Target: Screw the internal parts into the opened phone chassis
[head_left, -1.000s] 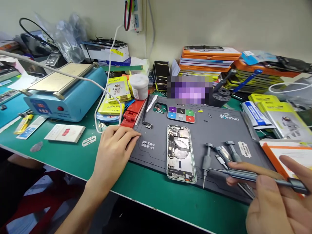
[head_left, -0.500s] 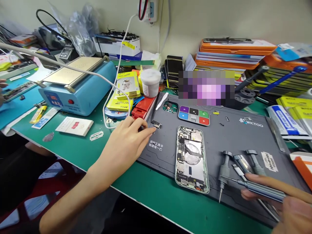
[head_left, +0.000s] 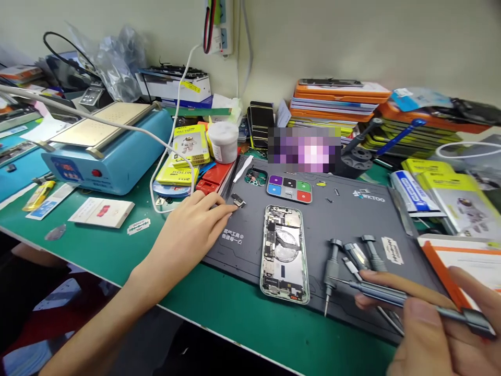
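Note:
My left hand (head_left: 191, 222) reaches over the left side of the dark grey work mat (head_left: 329, 230). Its fingers are pinched at a small black and silver phone part (head_left: 238, 200), though the exact grip is partly hidden. At the lower right, my right hand (head_left: 426, 318) grips a slim grey screwdriver (head_left: 379, 292), its tip pointing left. Between the hands lies an opened phone (head_left: 285, 254), insides facing up. Two more screwdrivers, one upright-handled (head_left: 332, 271) and another (head_left: 371, 253), lie beside my right fingers with a cable (head_left: 352, 266).
Behind the phone sits a coloured screw tray (head_left: 288, 189). A white spudger (head_left: 243, 168), white tub (head_left: 223, 142) and yellow battery boxes (head_left: 183, 159) stand behind my left hand. A blue heating machine (head_left: 105, 156) is at left. Razor blades (head_left: 392, 250) and a tool holder (head_left: 352, 159) are rightward.
The view has swung right, so most things appear farther left. My right hand shows more fully with the screwdriver. My left hand stays at the small part.

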Demonstrator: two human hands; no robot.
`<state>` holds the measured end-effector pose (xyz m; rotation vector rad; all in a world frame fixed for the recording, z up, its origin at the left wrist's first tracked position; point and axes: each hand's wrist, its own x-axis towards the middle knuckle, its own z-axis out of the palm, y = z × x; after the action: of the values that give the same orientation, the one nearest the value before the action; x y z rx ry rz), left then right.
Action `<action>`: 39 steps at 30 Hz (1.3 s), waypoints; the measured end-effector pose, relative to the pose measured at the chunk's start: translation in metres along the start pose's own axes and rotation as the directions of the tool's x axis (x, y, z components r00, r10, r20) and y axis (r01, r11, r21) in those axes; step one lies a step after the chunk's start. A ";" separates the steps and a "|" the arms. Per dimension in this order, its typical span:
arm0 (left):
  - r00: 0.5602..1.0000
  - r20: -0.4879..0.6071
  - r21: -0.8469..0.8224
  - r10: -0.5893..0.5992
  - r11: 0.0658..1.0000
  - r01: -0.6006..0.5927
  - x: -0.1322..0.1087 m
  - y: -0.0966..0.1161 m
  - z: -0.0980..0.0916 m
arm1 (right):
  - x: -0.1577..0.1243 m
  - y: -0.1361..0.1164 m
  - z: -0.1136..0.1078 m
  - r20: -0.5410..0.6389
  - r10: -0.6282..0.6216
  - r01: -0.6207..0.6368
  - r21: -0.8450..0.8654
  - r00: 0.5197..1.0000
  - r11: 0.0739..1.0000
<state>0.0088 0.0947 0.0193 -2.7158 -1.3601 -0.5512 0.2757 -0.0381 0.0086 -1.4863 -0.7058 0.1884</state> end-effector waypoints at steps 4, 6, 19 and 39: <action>1.000 -0.015 -0.009 0.005 1.000 -0.005 0.002 0.000 0.004 | -0.003 -0.005 -0.001 0.086 -0.087 0.086 0.019 0.992 0.996; 1.000 -0.021 -0.010 0.017 1.000 -0.017 0.003 0.000 0.007 | -0.001 -0.001 -0.005 0.113 -0.161 0.158 0.041 0.980 0.987; 0.995 -0.013 0.108 0.104 0.989 -0.102 0.025 0.003 0.006 | -0.002 0.002 -0.011 0.186 -0.218 0.206 0.080 0.958 0.975; 0.969 0.217 -0.941 -0.123 0.239 0.241 -0.025 0.096 0.009 | 0.003 -0.010 -0.004 0.346 0.116 -0.241 0.345 0.931 0.907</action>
<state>0.0727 0.0184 0.0130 -3.4458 -1.7660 -1.9037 0.2779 -0.0412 0.0195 -1.1505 -0.7367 0.6866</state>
